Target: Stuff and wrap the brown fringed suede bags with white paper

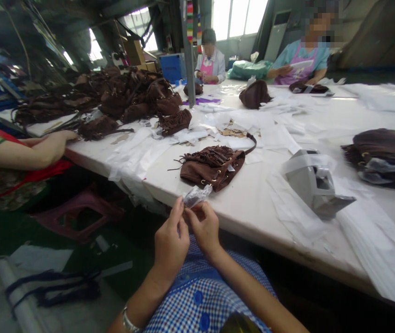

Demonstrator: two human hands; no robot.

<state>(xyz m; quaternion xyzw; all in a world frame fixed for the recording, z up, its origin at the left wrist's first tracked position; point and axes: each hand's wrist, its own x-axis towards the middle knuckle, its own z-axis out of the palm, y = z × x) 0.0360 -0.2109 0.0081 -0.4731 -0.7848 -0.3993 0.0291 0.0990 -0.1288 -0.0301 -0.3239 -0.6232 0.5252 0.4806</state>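
Note:
Both my hands meet at the table's front edge, fingers pinched together around a small clear plastic wrapping (197,195). My left hand (172,236) grips its left side, and my right hand (204,225) pinches it from the right. Something dark shows through the plastic, too small to name. Just beyond my fingertips lies a dark brown fringed bag (213,169) on its side, with metal eyelets, a drawstring and a strap stretching back to the right. Whether the wrapping is joined to the bag, I cannot tell.
A grey tape dispenser (310,182) stands to the right, beside white paper sheets (373,236) and another brown bag (384,157). Many brown bags (128,92) are heaped at the back left. A co-worker's arm (34,150) rests at the left; two people sit across the table. A stool (79,212) stands below.

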